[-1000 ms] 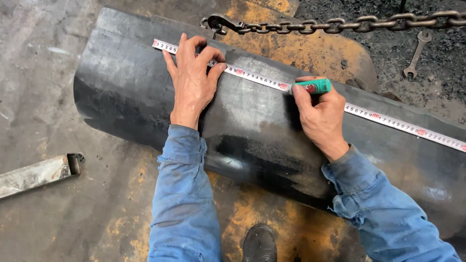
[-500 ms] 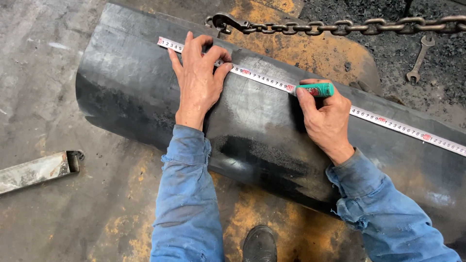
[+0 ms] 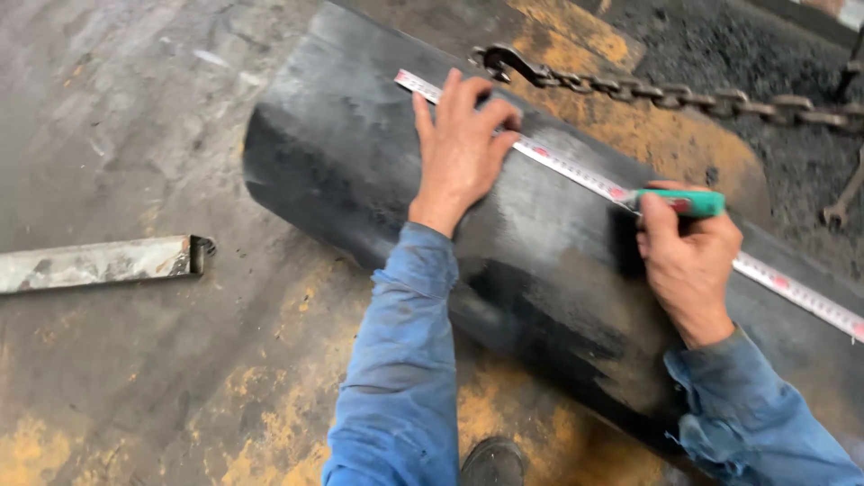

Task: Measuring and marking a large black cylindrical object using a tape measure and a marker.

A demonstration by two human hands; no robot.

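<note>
Left hand: the left hand (image 3: 463,148) is laid flat and open on the crown of a big black pipe (image 3: 540,270), fingers spread; nothing is gripped, the palm and fingertips only press down.

Tape: a measuring tape (image 3: 576,175) is stretched along the top of the pipe. It is pinned under the left fingertips near its far end and is run from there across to the right hand and on past it toward the right edge of view.

Right hand: the right hand (image 3: 688,261) is closed around a green marker (image 3: 688,202) — thumb on top, fingers curled beneath. The marker is held crosswise to the tape, its tip end at the tape's edge just left of the thumb.

Mark point: the spot where marker and tape meet lies well to the right of the left hand, on the same line of tape; whether the tip touches the pipe cannot be told.

Pipe: it is laid on its side on a stained floor, under both hands.

Beyond the hands: a rusty chain (image 3: 666,90) is strung past the fingertips, apart from the tape.

Left of the arm: a steel bar (image 3: 99,263) is laid on the floor, well apart — a dark shoe (image 3: 493,461) is seen below, between the sleeves.
</note>
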